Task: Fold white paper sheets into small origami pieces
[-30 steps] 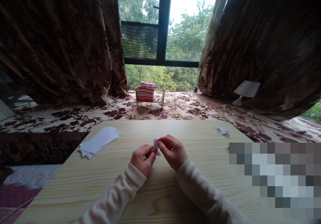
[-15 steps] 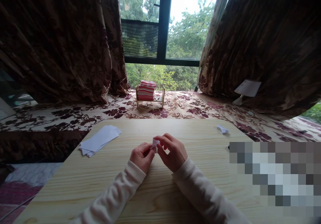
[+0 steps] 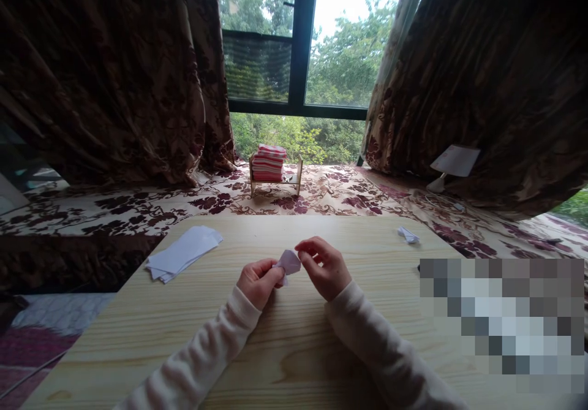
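Over the middle of the wooden table, a small piece of folded white paper (image 3: 289, 262) is pinched between the thumb and fingers of my left hand (image 3: 258, 281). My right hand (image 3: 326, 267) has its thumb and index finger drawn together at the paper's upper right edge, and seems to grip it there. Its other fingers are curled. To the left lies a loose stack of white paper strips (image 3: 186, 252). A small folded white paper piece (image 3: 408, 235) rests near the table's far right corner.
The light wooden table (image 3: 285, 361) meets a ledge covered in floral cloth (image 3: 331, 189). On that ledge stand a small wooden rack (image 3: 299, 180) with folded red-and-white cloths (image 3: 269, 163) and a white lamp (image 3: 456, 160). A pixelated patch hides the right side.
The paper has turned and shows a wider flat face to me. My right hand has shifted slightly right, its fingers now at the paper's edge. My left hand keeps its hold.
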### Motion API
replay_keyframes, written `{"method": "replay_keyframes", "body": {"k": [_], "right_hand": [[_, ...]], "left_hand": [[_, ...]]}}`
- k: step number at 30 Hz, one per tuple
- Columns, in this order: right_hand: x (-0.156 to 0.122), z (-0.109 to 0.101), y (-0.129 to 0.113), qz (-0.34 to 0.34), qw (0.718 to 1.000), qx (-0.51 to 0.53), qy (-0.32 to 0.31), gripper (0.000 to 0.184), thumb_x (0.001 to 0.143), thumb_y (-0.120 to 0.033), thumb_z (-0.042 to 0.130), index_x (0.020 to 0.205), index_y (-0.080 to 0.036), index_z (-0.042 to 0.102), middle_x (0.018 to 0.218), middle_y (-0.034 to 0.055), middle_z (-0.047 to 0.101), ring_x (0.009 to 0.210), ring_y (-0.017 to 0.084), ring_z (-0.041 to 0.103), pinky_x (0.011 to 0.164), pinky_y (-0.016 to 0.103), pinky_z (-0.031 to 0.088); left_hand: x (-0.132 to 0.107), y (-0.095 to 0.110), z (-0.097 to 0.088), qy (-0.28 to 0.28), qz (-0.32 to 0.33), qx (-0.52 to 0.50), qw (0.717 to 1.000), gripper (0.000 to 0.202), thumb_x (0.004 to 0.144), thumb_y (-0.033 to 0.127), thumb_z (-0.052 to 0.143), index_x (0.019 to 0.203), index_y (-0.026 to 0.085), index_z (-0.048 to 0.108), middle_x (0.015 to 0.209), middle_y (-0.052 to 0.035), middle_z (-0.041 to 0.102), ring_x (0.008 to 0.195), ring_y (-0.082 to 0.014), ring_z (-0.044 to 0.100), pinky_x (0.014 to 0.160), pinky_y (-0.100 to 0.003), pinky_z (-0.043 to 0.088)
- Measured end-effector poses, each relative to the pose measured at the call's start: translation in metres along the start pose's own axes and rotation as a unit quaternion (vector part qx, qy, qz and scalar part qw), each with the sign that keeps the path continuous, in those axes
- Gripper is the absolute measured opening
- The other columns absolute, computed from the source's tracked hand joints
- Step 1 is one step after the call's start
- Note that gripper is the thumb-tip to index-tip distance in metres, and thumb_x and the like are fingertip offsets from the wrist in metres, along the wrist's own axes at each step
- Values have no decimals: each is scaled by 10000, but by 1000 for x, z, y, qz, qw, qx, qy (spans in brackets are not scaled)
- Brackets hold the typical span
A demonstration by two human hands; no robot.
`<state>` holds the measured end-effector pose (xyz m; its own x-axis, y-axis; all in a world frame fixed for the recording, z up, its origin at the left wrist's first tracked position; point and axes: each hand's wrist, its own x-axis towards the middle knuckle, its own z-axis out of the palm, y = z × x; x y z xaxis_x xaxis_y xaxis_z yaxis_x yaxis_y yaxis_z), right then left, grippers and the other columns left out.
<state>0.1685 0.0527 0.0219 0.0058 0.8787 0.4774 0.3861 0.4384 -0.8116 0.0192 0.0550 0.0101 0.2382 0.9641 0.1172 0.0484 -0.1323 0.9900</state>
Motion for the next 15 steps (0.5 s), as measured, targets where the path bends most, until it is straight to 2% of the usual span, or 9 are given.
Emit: {"method": "replay_keyframes", "body": {"k": [3, 6, 10, 15], "right_hand": [[3, -4, 2, 88, 992, 86, -23, 174, 720, -298, 518, 748, -143, 591, 651, 17, 552, 558, 96, 475, 461, 200, 363], [4, -4, 0, 148, 978, 133, -68, 257, 710, -373, 526, 691, -125, 592, 582, 8, 532, 521, 88, 461, 447, 203, 342], [2, -1, -3, 174, 965, 155, -121, 287, 688, -402, 541, 611, -126, 564, 526, -9, 508, 466, 69, 426, 435, 204, 321], [-1, 4, -2, 178, 964, 156, -124, 272, 662, -395, 561, 586, -134, 547, 492, -28, 476, 438, 61, 401, 417, 200, 302]], "left_hand": [[5, -5, -4, 33, -41, -72, 996, 198, 626, 306, 546, 585, 125, 613, 496, 10, 533, 473, -98, 468, 506, -228, 386], [7, -8, -5, 50, -51, -96, 993, 203, 602, 318, 558, 564, 125, 606, 492, 11, 526, 445, -94, 459, 488, -237, 395], [6, -5, -4, 38, -46, -83, 995, 204, 604, 316, 564, 559, 122, 610, 492, 10, 520, 470, -94, 455, 496, -234, 407], [6, -2, -3, 56, -38, -66, 996, 301, 637, 422, 573, 577, 128, 597, 471, 27, 489, 452, -87, 430, 463, -224, 389]]}}
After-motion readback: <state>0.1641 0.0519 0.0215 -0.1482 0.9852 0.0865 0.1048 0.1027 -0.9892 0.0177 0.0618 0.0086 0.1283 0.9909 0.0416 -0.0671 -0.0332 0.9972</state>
